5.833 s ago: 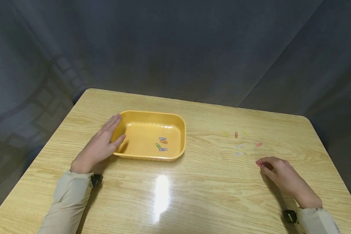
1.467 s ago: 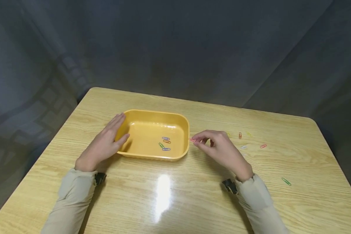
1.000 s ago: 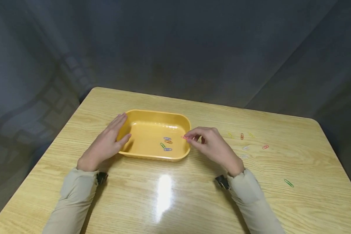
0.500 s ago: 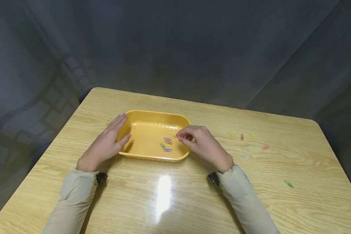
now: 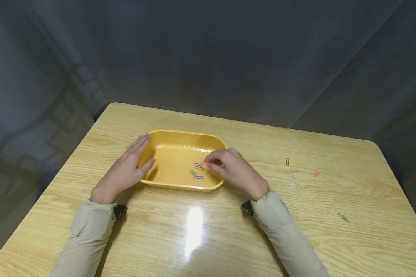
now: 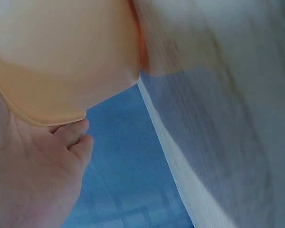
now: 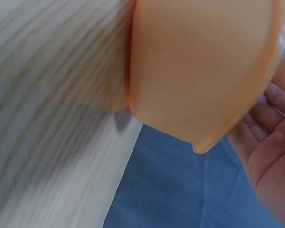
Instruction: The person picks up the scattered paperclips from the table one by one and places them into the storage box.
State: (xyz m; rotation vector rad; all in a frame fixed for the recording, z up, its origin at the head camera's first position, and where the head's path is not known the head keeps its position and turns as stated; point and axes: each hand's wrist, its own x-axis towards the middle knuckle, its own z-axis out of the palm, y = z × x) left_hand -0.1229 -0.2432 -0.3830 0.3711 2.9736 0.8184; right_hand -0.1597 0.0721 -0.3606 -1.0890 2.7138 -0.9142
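Observation:
In the head view, my right hand (image 5: 234,169) reaches over the right side of a yellow plastic tray (image 5: 170,186) and pinches a pink paper clip (image 5: 203,164) between thumb and fingertips. Right beside it on the tray floor are a blue paper clip (image 5: 198,164), a red-orange paper clip (image 5: 200,168), a green paper clip (image 5: 193,172) and another blue paper clip (image 5: 199,177). With fingers extended, my left hand (image 5: 124,167) rests against the tray's left end, its thumb over the inside. Both wrist views show the tray's outer wall; the pinched clip is hidden there.
Right of the tray on the wooden table (image 5: 152,231) lie yellow paper clips (image 5: 274,160), a red paper clip (image 5: 287,161), white paper clips (image 5: 291,176), a pink-red paper clip (image 5: 315,174) and a green paper clip (image 5: 343,217). A dark curtain (image 5: 208,57) hangs behind.
My right hand has picked up the pink paper clip from the table's right side and carried it left, over the rim, to the clips inside the tray. The left hand stays at the tray.

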